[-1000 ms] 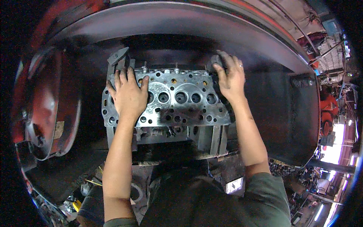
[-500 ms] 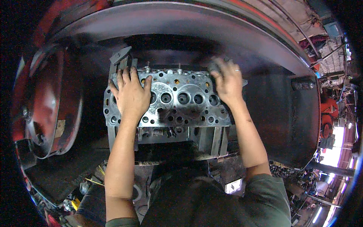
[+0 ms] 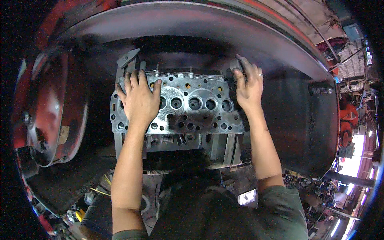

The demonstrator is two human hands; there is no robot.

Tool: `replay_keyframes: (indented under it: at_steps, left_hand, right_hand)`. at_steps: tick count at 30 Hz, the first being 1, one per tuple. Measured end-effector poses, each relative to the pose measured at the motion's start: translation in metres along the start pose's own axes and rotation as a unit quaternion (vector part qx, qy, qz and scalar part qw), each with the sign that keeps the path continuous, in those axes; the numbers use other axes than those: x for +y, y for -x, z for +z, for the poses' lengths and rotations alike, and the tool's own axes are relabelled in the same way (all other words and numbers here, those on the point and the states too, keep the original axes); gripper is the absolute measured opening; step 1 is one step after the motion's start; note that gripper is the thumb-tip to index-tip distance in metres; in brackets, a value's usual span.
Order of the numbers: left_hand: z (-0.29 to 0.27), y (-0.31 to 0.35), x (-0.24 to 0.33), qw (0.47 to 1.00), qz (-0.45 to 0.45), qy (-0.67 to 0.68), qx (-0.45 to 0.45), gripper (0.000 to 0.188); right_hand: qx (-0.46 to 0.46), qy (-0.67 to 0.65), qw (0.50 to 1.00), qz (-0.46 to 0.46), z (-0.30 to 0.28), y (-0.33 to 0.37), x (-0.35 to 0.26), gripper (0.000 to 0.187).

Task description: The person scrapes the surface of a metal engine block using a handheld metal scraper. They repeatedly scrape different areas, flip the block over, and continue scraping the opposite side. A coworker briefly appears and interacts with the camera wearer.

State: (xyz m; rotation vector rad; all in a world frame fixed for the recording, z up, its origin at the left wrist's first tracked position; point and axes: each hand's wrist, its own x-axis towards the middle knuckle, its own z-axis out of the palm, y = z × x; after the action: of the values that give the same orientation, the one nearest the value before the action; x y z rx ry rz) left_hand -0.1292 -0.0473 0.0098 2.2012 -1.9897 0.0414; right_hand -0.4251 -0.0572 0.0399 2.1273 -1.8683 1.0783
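The left hand (image 3: 141, 102) lies palm down, its fingers spread, on the left part of the cylinder head (image 3: 186, 112), fingertips near its far edge. The right hand (image 3: 250, 86), well apart from the left, is at the far right corner of the cylinder head, its fingers bent over a dark metal piece (image 3: 234, 64); whether they grip it I cannot tell. A ring (image 3: 260, 75) shows on one finger.

The cylinder head lies broad face up between the forearms, with large round openings (image 3: 195, 104) in a row along it. Upright studs (image 3: 157, 70) stand at its far edge, and an angled metal bracket (image 3: 128, 58) is beyond its far left corner. Grooved metal supports (image 3: 230, 148) show below its near edge.

Farther out, a red round disc (image 3: 52, 108) stands left of the cylinder head, a dark curved wall (image 3: 176, 20) runs beyond it, and a coiled part (image 3: 320, 88) is well to its right.
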Motion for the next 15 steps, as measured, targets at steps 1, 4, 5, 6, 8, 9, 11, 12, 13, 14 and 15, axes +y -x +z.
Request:
replay_keyframes:
  at_steps: [1, 4, 5, 6, 8, 9, 11, 12, 13, 14, 15]
  left_hand:
    - [0.0, 0.0002, -0.0001, 1.0, -0.001, 0.0, -0.004, 0.07]
    - [0.0004, 0.0011, 0.0001, 1.0, 0.006, 0.003, -0.005, 0.07]
    - [0.0006, 0.0004, -0.0002, 1.0, 0.003, 0.005, 0.0, 0.07]
    - [0.0008, 0.0009, -0.0002, 1.0, 0.004, 0.005, -0.002, 0.07]
    - [0.0008, 0.001, -0.0005, 1.0, 0.006, -0.001, 0.001, 0.071]
    - [0.0007, 0.0009, -0.0007, 1.0, 0.003, 0.003, -0.005, 0.071]
    - [0.0005, 0.0001, -0.0005, 1.0, 0.008, 0.007, -0.003, 0.071]
    - [0.0008, 0.0, 0.0001, 1.0, 0.006, 0.012, -0.003, 0.07]
    - [0.0009, -0.0008, 0.0005, 1.0, 0.0, 0.016, -0.003, 0.07]
    - [0.0008, 0.0003, 0.0003, 1.0, -0.004, 0.019, -0.007, 0.07]
    - [0.0006, 0.0013, 0.0, 1.0, -0.006, 0.021, -0.009, 0.07]
  right_hand:
    - [-0.057, 0.016, 0.998, -0.009, 0.0012, 0.0, -0.0009, 0.039]
    - [-0.16, 0.107, 0.981, -0.035, 0.0009, -0.0001, -0.0002, 0.037]
    - [-0.106, 0.072, 0.991, -0.036, 0.0017, -0.0003, -0.0001, 0.038]
    - [-0.082, 0.046, 0.996, -0.005, 0.0016, 0.0007, -0.0001, 0.038]
    - [-0.014, 0.001, 1.0, 0.015, 0.0024, 0.0022, -0.0007, 0.041]
    - [-0.072, 0.015, 0.997, 0.012, 0.0036, 0.0028, -0.0014, 0.041]
    - [-0.186, 0.049, 0.981, 0.01, 0.0073, 0.0034, -0.0029, 0.04]
    - [-0.133, 0.107, 0.984, -0.058, 0.0065, 0.0038, -0.0019, 0.04]
    - [-0.108, 0.078, 0.991, -0.034, 0.0078, 0.0033, -0.0018, 0.04]
    - [-0.087, 0.047, 0.995, -0.007, 0.0085, 0.0051, -0.0023, 0.039]
    - [-0.042, 0.012, 0.999, 0.004, 0.0087, 0.006, -0.0023, 0.039]
